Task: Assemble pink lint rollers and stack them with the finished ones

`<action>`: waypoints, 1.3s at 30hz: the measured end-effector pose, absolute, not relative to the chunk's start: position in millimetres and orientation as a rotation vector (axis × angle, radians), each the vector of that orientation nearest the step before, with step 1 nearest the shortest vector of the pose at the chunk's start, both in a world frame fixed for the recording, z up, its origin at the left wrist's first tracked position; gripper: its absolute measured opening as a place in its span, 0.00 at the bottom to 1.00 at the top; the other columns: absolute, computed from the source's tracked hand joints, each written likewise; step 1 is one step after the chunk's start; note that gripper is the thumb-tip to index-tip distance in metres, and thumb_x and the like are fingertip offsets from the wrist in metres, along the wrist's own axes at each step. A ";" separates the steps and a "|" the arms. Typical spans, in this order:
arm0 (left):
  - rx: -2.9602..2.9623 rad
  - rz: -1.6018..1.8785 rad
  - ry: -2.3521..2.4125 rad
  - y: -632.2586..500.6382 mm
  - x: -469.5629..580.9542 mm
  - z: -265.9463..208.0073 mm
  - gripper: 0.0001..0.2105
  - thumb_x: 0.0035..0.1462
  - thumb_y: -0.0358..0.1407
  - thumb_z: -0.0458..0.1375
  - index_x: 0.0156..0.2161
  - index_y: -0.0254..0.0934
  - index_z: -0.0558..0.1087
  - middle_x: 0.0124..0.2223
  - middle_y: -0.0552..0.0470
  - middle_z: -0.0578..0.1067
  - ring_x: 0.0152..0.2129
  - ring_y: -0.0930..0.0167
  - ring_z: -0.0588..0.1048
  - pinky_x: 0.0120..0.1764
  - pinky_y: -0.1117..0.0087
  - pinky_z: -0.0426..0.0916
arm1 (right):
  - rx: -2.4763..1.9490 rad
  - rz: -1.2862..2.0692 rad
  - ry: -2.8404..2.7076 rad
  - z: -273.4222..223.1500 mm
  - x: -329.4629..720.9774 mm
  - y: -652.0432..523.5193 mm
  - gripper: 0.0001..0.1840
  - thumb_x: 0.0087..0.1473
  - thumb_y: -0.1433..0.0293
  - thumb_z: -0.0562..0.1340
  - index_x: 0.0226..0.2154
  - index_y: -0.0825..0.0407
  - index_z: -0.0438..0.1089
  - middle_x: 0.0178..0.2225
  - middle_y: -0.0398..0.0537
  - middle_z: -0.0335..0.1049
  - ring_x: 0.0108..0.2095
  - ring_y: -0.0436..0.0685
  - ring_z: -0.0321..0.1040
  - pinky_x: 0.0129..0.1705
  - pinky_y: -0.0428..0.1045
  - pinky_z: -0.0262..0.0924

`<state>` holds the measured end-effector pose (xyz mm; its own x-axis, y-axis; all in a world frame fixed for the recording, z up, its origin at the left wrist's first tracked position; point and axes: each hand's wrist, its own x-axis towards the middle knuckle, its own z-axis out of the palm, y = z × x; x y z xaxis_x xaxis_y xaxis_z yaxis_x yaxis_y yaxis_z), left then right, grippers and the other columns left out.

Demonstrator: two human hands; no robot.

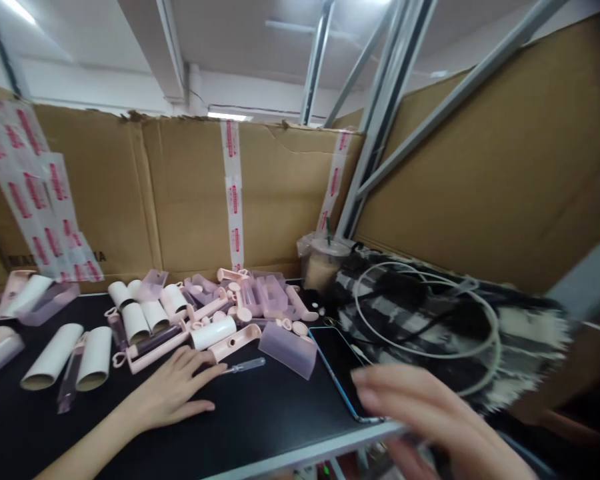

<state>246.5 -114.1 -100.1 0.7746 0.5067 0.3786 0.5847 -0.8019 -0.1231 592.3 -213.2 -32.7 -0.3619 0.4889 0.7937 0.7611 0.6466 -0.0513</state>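
Note:
My left hand (pixel 177 390) lies on the black tabletop with its fingers spread, holding nothing. Its index fingertip is at the shaft end of a small screwdriver with a clear handle (pixel 249 365); whether they touch is hard to tell. Just beyond the fingers are a white tube (pixel 214 332) and a pink plastic holder (pixel 236 343). A translucent purple cover (pixel 289 349) rests to their right. My right hand (pixel 425 410), blurred by motion, is at the table's front edge over the near end of a phone (pixel 337 367). Its fingers are stretched out, thumb apart, with nothing visible in them.
Pink and purple plastic parts (pixel 267 297) are heaped at the back. Several white tubes (pixel 53 357) stand or lie to the left. A drink cup (pixel 325 263), a checked cloth (pixel 420 307) and a coiled white cable (pixel 360 297) are at right. Cardboard (pixel 193 193) walls the back.

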 end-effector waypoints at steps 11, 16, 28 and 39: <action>-2.609 -0.574 -0.948 -106.9 233.9 -113.1 0.25 0.59 0.42 0.52 0.60 0.46 0.55 0.50 0.48 0.70 0.45 0.65 0.68 0.48 0.64 0.65 | -1.690 -0.175 -1.891 -122.9 654.2 -172.4 0.28 0.57 0.57 0.50 0.56 0.51 0.48 0.43 0.54 0.71 0.46 0.62 0.68 0.47 0.56 0.63; -2.559 -0.819 -1.060 -96.7 227.3 -116.8 0.24 0.59 0.39 0.52 0.60 0.42 0.55 0.50 0.45 0.68 0.47 0.64 0.68 0.49 0.62 0.64 | -1.982 -0.254 -1.672 -114.8 645.3 -150.5 0.36 0.51 0.48 0.52 0.52 0.58 0.56 0.45 0.63 0.67 0.46 0.69 0.66 0.47 0.61 0.60; -2.515 -0.881 -0.995 -93.7 226.0 -117.9 0.25 0.57 0.38 0.54 0.59 0.40 0.55 0.48 0.46 0.69 0.46 0.64 0.68 0.49 0.64 0.63 | -2.095 -0.190 -1.643 -121.8 644.7 -120.1 0.39 0.42 0.50 0.59 0.49 0.61 0.56 0.43 0.65 0.67 0.43 0.70 0.67 0.43 0.59 0.61; -2.547 -0.877 -1.041 -102.6 230.0 -109.5 0.24 0.57 0.38 0.54 0.58 0.41 0.57 0.48 0.46 0.70 0.46 0.64 0.69 0.49 0.64 0.62 | -1.831 -0.159 -1.721 -115.5 658.5 -165.5 0.25 0.54 0.52 0.52 0.48 0.51 0.59 0.47 0.57 0.66 0.48 0.64 0.65 0.48 0.58 0.62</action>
